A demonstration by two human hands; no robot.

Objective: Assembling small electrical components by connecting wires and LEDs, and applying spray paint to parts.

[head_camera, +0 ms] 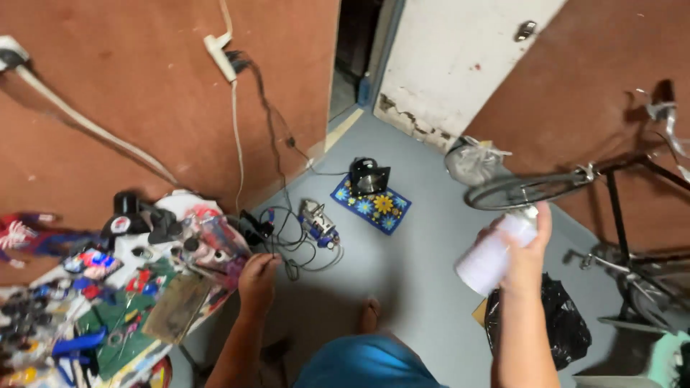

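Head view looks down on a grey painted floor [402,273] with one dark bicycle [618,194], cut off at the right edge, and one cluttered tabletop [108,302] at left, its small parts blurred beyond counting. One black plastic bag [560,323] lies below the right hand [528,251], which wraps around one white cylindrical spray can [492,255] held over the floor. Left hand [257,276] pinches a tangle of thin black wires [291,248] at the tabletop's edge.

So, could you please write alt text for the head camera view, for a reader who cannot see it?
Looking down, a person's right hand holds up a white spray can, while the left hand touches the edge of a cluttered table near tangled cables. A bicycle stands right, on a grey floor.
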